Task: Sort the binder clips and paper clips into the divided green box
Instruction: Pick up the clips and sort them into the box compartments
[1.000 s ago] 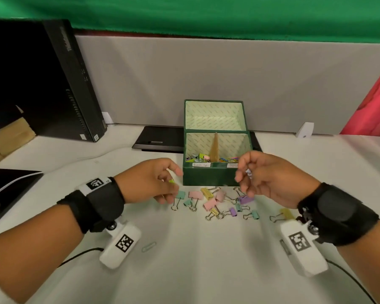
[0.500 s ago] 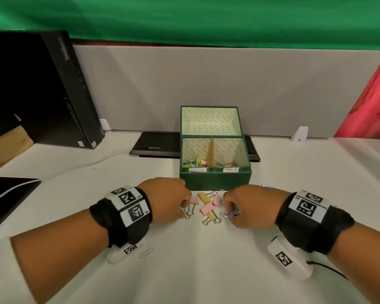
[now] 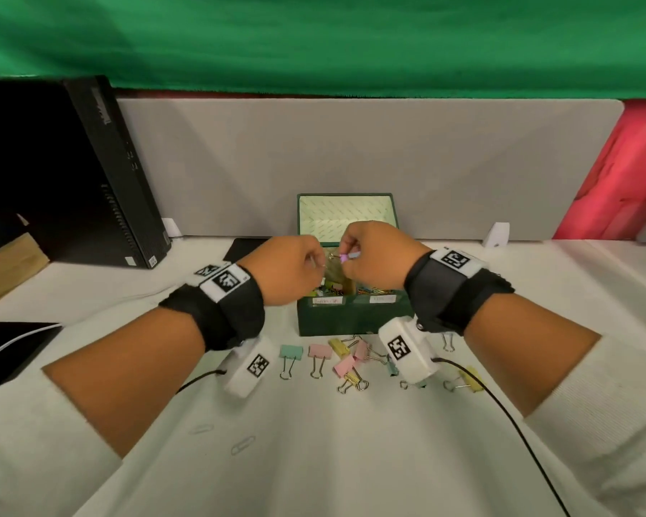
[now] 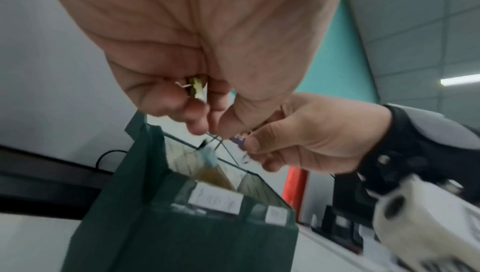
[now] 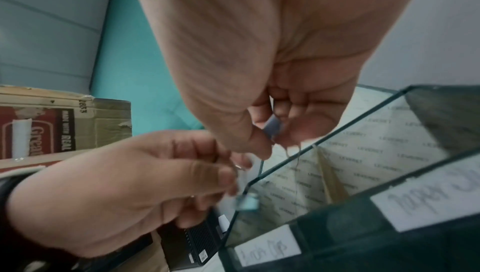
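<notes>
The divided green cardboard box [image 3: 351, 315] sits open at the centre of the head view, coloured clips heaped in its front compartments. Above it, our left hand [image 3: 291, 268] pinches a small teal binder clip [image 4: 210, 158] by its wire handle, and our right hand [image 3: 373, 255] pinches a small purple binder clip [image 3: 345, 257]. More pastel binder clips [image 3: 319, 352] lie on the white table [image 3: 332, 453] just below the box, with two paper clips [image 3: 242, 445] lower left.

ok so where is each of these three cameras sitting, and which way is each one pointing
Head: on the head, looking forward and down at the green box; both forearms show.
Left wrist: under the left hand, looking up along it at a teal clip.
Right wrist: under the right hand, looking up at its purple clip.
Shared: all show both hands over the box.
</notes>
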`<state>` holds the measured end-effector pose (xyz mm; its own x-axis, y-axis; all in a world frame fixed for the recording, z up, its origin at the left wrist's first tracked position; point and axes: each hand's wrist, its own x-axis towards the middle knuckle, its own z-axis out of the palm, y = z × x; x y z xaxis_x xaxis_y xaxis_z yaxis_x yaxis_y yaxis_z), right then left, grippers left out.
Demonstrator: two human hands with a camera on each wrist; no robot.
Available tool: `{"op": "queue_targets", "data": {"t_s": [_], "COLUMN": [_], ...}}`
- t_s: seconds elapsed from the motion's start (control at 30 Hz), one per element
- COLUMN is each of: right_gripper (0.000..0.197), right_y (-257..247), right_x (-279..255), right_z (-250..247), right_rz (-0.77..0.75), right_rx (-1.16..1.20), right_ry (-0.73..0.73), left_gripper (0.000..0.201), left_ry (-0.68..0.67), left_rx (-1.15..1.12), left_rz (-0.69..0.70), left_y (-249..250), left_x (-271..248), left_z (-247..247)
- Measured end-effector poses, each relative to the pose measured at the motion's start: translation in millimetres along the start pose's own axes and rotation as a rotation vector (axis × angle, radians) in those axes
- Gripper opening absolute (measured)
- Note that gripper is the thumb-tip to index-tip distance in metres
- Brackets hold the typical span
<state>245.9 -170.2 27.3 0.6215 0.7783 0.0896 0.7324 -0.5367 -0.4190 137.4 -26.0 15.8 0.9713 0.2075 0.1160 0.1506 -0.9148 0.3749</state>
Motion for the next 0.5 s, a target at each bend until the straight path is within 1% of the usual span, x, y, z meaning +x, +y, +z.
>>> {"op": "queue_targets", "data": {"t_s": [0.03, 0.1, 0.13, 0.17, 0.2, 0.27, 0.3, 0.33, 0.37, 0.4, 0.43, 0.47, 0.5], "right_gripper": [0.021, 0.038, 0.044, 0.044, 0.040, 0.026, 0.024, 0.024, 0.024, 0.022, 0.021, 0.020, 0.020], "right_y": [-2.1, -1.4, 0.8, 4.2, 7.7, 18.4, 24.0, 29.4, 35.3, 42.0, 48.7, 54.2, 59.7], "right_x": [0.8, -1.5, -5.8, -12.3, -21.1, -42.2, -53.9, -65.6, -75.9, -83.6, -90.2, -95.5, -99.6], "right_z": [0.4, -0.6, -1.8, -3.3, -5.0, -5.9, -5.5, -3.7, -0.7, 3.4, 8.4, 13.5, 19.1], "right_rz": [0.000, -0.002, -0.013, -0.034, -0.062, -0.126, -0.147, -0.150, -0.144, -0.137, -0.123, -0.100, -0.081], "right_rx": [0.016, 0.033, 0.020, 0.001, -0.014, -0.057, -0.095, -0.142, -0.199, -0.259, -0.309, -0.339, -0.365], "right_ry": [-0.016, -0.056, -0.054, -0.032, -0.002, 0.000, -0.049, -0.123, -0.199, -0.263, -0.314, -0.355, -0.386], "left_gripper": [0.030, 0.059, 0.066, 0.068, 0.066, 0.050, 0.039, 0.029, 0.023, 0.021, 0.021, 0.022, 0.022], "left_ry": [-0.031, -0.123, -0.148, -0.143, -0.105, 0.034, 0.083, 0.075, 0.009, -0.098, -0.209, -0.287, -0.336], "left_rx": [-0.069, -0.312, -0.389, -0.383, -0.299, -0.095, -0.029, 0.011, 0.048, 0.097, 0.161, 0.218, 0.261], "left_rz": [-0.042, -0.120, -0.140, -0.125, -0.085, 0.020, 0.079, 0.130, 0.171, 0.201, 0.231, 0.263, 0.292], "left_y": [1.0, 0.0, -1.6, -4.0, -6.3, -7.7, -6.9, -6.2, -5.2, -3.0, -1.1, 0.0, 1.1], "left_x": [6.9, 16.5, 18.0, 16.6, 12.6, -2.8, -13.4, -23.9, -34.4, -43.7, -50.7, -55.1, -57.3], "left_z": [0.6, 1.0, 1.7, 2.0, 0.7, -1.6, -2.0, -0.6, 3.1, 8.4, 16.0, 24.6, 32.4]}}
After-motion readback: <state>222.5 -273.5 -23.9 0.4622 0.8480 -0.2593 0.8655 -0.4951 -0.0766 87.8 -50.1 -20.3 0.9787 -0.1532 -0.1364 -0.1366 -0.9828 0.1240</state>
